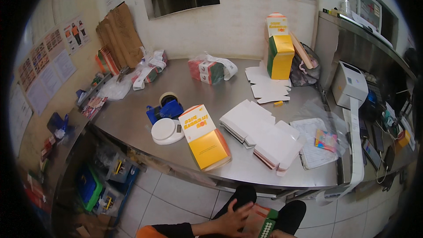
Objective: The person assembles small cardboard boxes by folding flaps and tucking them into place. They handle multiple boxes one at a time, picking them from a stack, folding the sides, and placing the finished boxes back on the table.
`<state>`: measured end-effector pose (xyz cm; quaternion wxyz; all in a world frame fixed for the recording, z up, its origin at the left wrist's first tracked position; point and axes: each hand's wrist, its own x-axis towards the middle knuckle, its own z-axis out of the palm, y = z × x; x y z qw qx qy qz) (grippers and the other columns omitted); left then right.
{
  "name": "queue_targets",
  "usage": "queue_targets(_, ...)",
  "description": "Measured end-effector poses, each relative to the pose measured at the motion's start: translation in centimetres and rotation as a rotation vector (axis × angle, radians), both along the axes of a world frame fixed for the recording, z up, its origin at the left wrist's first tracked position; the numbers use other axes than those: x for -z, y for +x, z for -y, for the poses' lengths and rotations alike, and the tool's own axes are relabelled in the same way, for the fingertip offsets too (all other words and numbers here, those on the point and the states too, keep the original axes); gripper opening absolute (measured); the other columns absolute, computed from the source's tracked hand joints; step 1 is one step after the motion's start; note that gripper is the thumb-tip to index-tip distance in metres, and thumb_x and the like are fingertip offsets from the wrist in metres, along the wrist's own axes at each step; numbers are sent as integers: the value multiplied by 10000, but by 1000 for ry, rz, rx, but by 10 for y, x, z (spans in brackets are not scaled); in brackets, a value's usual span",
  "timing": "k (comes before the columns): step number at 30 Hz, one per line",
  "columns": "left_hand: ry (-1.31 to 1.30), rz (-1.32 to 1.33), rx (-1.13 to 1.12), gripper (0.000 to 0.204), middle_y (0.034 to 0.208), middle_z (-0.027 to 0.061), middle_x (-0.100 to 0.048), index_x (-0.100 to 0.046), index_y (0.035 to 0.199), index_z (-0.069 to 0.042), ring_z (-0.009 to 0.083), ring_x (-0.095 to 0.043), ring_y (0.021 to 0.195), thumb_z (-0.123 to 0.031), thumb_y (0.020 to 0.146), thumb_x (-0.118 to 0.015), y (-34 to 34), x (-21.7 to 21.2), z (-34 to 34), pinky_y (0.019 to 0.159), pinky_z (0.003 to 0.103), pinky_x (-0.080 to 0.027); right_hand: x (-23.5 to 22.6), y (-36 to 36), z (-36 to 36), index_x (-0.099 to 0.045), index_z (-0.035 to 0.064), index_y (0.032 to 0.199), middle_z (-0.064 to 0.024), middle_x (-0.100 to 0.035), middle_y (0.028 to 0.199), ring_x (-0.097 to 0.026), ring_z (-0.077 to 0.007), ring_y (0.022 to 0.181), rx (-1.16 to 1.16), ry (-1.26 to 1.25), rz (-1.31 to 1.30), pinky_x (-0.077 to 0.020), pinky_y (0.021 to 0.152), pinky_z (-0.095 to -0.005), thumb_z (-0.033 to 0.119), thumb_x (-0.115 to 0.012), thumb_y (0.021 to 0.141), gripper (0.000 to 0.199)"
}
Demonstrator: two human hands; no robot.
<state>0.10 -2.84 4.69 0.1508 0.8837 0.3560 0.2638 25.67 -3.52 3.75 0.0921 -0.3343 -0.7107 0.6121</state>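
My left hand is at the lower edge with its fingers spread, beside a small carton in orange, white and green held over my lap. The fingers are near or against the carton's left side, and I cannot tell whether they touch it. Only part of my right hand shows at the bottom, closed on the carton's lower right by its green side. In front of me on the steel table, a yellow and white carton lies by the near edge.
Left of that carton are a round white scale and a blue tape dispenser. Flat white cartons and a notebook lie rightward. Plastic-wrapped packs and a standing yellow carton are farther back. A label printer stands right.
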Motion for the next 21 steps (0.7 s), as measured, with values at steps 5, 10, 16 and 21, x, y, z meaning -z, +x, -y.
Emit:
queue_targets(5,-385,143,143,597,1313,133,-428,-392,1328,-129,309,-317,1306,-401,845,-614,-16,8,-24,1097,489,-129,12,-5,-8,-584,-9,656,-154,-601,638,-568,-292,558,-138,101,23,-427,526,-372,134,-654,697,164)
queue_targets(10,-468,533,-62,444,1145,103,-552,-538,1146,-85,305,-408,1233,-330,807,-687,0,13,-28,1094,463,-194,13,-12,-21,-590,-11,694,-167,-574,626,-574,-284,591,-304,165,-65,-432,547,-355,135,-653,711,160)
queue_targets(16,-386,325,-61,305,801,72,-574,-586,850,-28,216,-570,859,-297,783,-712,-8,6,-40,996,405,-313,-17,-26,-15,-607,-13,844,-161,-595,732,-578,-240,648,109,112,-75,-443,595,-332,157,-679,759,203)
queue_targets(21,-223,423,-310,223,702,44,-522,-570,747,-44,197,-540,728,-216,773,-709,11,0,-27,923,392,-335,-28,-54,-13,-603,-25,880,-164,-604,855,-579,-286,714,687,438,-73,-453,637,-344,89,-665,775,167)
